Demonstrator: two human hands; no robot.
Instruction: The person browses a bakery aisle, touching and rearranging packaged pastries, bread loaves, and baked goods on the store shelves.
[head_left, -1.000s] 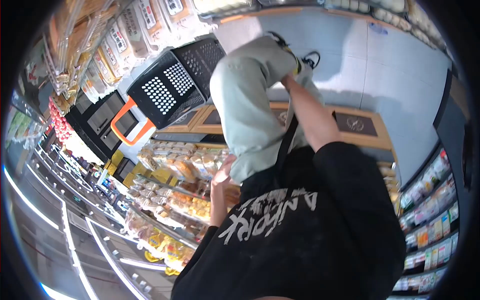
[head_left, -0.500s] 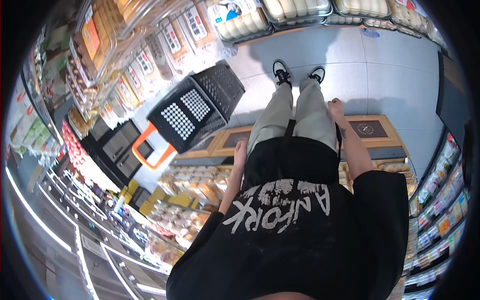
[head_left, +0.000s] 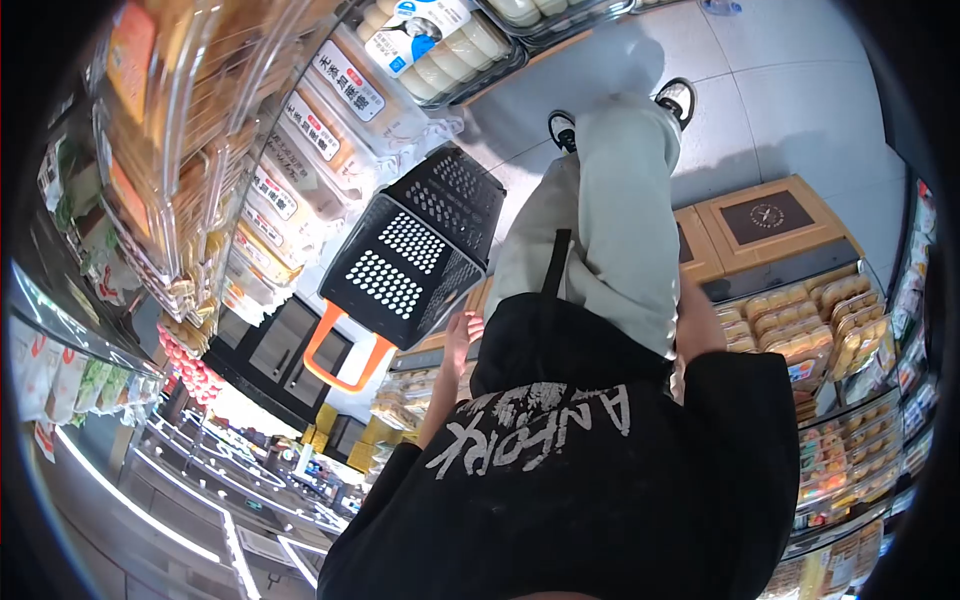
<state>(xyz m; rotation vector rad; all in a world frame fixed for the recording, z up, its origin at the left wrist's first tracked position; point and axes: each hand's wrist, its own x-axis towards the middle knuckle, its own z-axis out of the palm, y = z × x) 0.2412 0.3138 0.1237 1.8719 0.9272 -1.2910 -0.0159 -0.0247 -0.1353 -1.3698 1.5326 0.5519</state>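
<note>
Beside the left hip, my left hand (head_left: 461, 332) hangs with its fingers loosely apart and nothing in it. It is nearest to the black perforated basket (head_left: 390, 262) with an orange handle (head_left: 345, 350), though I cannot make out any contact. My right forearm (head_left: 700, 330) reaches down beside the right thigh, where my right hand is hidden or blurred behind the grey-green trousers (head_left: 628, 200). A black shirt (head_left: 580, 490) with white lettering covers my torso.
Packaged bread (head_left: 345, 80) fills the shelf at the upper left, with trays of white buns (head_left: 455, 65) beside it. Wooden cabinet panels (head_left: 765, 215) and more packaged baked goods (head_left: 790, 325) are on the right. Grey tiles (head_left: 790, 110) cover the floor.
The legs are in a new stepping pose. The basket and bread shelf appear larger and closer. My right hand, visible half a second ago, has gone behind the thigh; my left fingers have loosened.
</note>
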